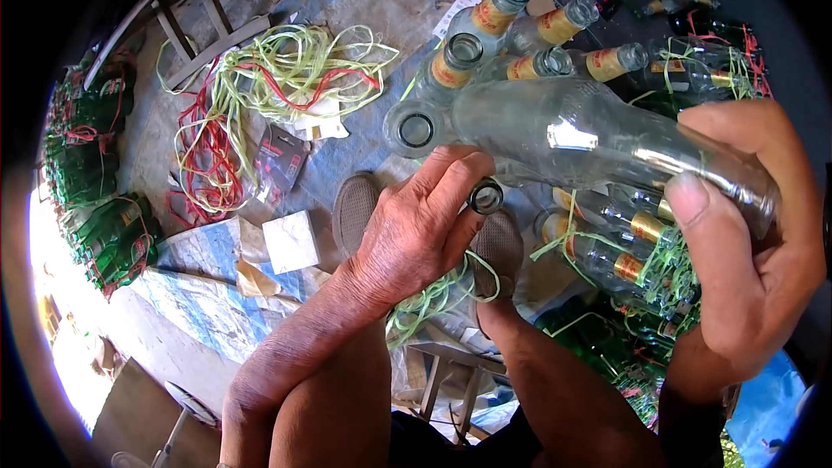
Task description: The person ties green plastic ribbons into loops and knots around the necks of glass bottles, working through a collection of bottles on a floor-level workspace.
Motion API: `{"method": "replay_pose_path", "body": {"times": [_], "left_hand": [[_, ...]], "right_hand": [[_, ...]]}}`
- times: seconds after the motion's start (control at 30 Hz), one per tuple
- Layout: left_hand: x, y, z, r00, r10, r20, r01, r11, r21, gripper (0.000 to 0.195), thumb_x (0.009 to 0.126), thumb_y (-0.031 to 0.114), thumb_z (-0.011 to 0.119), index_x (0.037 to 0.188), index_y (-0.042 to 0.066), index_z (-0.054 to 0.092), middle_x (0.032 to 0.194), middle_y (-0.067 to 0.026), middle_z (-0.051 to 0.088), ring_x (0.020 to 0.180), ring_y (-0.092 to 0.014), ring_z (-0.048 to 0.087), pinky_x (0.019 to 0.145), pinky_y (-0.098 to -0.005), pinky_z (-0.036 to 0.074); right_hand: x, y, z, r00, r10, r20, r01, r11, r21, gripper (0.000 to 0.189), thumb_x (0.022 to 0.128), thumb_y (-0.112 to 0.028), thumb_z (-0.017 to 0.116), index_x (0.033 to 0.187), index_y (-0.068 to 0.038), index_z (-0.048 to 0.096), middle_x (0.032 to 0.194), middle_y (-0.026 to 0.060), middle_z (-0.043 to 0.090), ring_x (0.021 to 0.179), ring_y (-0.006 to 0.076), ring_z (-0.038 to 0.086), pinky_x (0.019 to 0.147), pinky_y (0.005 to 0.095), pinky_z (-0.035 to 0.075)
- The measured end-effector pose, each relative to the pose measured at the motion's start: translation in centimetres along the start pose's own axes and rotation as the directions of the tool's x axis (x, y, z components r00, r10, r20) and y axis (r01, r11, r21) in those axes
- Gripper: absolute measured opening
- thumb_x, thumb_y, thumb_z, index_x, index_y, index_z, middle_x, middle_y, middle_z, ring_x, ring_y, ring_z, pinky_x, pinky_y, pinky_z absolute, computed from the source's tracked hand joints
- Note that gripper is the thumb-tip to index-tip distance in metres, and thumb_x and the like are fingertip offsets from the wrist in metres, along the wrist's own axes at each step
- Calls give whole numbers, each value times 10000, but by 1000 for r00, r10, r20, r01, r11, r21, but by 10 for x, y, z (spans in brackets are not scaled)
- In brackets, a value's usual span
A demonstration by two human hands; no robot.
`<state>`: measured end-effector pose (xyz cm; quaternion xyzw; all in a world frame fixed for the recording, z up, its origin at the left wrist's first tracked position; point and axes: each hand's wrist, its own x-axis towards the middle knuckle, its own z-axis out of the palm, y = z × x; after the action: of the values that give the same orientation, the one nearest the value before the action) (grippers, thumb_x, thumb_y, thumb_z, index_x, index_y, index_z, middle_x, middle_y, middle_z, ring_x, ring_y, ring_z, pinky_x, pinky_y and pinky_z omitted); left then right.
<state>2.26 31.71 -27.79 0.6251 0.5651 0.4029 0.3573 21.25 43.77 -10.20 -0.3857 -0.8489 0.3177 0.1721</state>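
Observation:
My right hand [767, 260] grips a clear glass bottle [552, 133] by its neck end. That bottle is held up close to the camera, tilted almost flat, with its base toward the left. Below and left of it, my left hand [416, 227] is closed around the neck of a second bottle [486, 197]; its mouth shows between the fingers and its body is mostly hidden. Just beyond both hands stands a cluster of several clear bottles, some with gold neck labels, among them a labelled bottle [451, 69] and an unlabelled one [415, 129].
Tangled green plastic twine [305, 71] and red twine [211, 143] lie on the floor at left. Bundled green bottles [104, 136] stand farther left. Tied clear bottles [624, 240] lie at right. A white box [290, 242] rests left of my shoes [497, 250].

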Motion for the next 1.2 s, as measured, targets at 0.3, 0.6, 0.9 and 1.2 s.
{"method": "replay_pose_path", "body": {"times": [0.3,0.6,0.9,1.2], "left_hand": [[-4,-6,-1,1000,31,2,-31,998,51,453,785,-25,665,1222,10,549,1187,-198,594,1046,-402,641,837,-419,566],[-4,-6,-2,999,48,11,-48,997,54,535,750,-34,657,1263,37,524,1213,-178,578,1028,-405,642,793,-432,585],[-1,1,-4,999,45,15,-45,998,48,516,749,-42,646,1249,32,540,1215,-180,585,1024,-402,645,801,-434,581],[-1,5,-6,1000,12,21,-13,998,55,486,751,-43,643,1222,29,547,1199,-176,595,1032,-398,647,810,-431,582]], "right_hand": [[17,3,16,999,-36,33,35,998,43,233,854,-76,660,1039,40,579,766,54,590,656,96,523,589,261,419],[32,5,23,996,-71,49,66,993,94,141,856,-44,666,957,15,589,691,10,552,607,71,477,530,255,377],[44,22,57,976,-28,216,77,972,-223,139,831,-47,703,869,2,578,592,97,526,490,210,500,481,329,383],[47,23,68,976,-109,190,167,932,-323,218,800,-90,736,891,-4,558,660,204,574,620,416,589,550,472,416]]}}
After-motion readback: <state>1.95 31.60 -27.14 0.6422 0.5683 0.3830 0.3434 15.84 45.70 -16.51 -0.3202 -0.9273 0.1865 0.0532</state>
